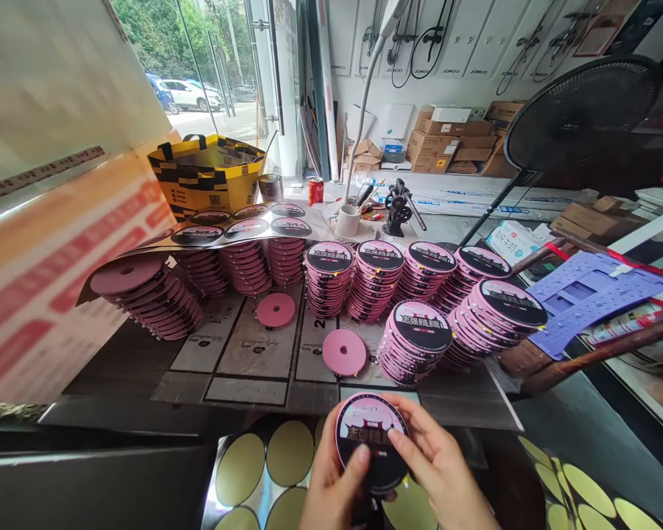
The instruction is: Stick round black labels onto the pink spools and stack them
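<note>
A dark table point(121, 368) carries stacked pink discs point(414, 350) and two single discs point(344, 352).

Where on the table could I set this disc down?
Bare tabletop lies left of the front loose disc, and between the leftmost stack and the rear loose disc. The right side is crowded with printed-disc stacks.

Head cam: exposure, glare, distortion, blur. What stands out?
Head view: daylight washes out the pavement outside; head view: leftmost disc stack looks slanted, possibly wide-angle distortion; head view: silvery sheet carries a bright bluish reflection; head view: black fan sits against a dark corner; head view: held printed disc shows no heavy blur, though its smallest print is unreadable.
</note>
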The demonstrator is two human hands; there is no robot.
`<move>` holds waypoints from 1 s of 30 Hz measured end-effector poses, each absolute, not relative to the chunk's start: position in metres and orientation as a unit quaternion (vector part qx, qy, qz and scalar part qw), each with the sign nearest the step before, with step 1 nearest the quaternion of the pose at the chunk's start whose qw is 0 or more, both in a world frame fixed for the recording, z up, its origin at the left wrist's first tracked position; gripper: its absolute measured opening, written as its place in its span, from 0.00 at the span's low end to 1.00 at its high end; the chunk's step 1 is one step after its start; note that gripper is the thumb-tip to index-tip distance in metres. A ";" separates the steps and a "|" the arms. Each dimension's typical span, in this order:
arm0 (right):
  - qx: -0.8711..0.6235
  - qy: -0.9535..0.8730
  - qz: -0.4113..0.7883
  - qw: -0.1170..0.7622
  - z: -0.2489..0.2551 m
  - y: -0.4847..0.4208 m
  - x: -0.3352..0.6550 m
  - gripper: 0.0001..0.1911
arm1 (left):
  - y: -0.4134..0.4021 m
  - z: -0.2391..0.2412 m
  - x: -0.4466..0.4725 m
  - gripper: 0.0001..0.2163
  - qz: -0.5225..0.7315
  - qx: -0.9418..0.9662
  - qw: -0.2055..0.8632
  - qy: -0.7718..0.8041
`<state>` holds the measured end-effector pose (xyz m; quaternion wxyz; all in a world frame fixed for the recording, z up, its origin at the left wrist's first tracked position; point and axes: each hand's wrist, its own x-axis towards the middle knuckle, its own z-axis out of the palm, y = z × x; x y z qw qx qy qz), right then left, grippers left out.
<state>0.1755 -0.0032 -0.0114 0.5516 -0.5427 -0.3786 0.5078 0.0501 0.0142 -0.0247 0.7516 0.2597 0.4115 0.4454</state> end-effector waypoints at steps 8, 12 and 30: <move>-0.586 -0.351 0.482 0.549 0.029 0.017 0.211 0.17 | 0.014 -0.034 0.036 0.43 0.387 0.292 0.838 0.251; -0.653 -0.317 0.331 0.604 0.063 0.057 0.257 0.21 | 0.017 -0.045 0.011 0.29 0.315 0.539 0.698 0.351; -0.682 -0.648 0.145 0.305 -0.024 -0.039 0.211 0.12 | 0.022 -0.098 0.027 0.30 0.006 0.860 0.335 0.386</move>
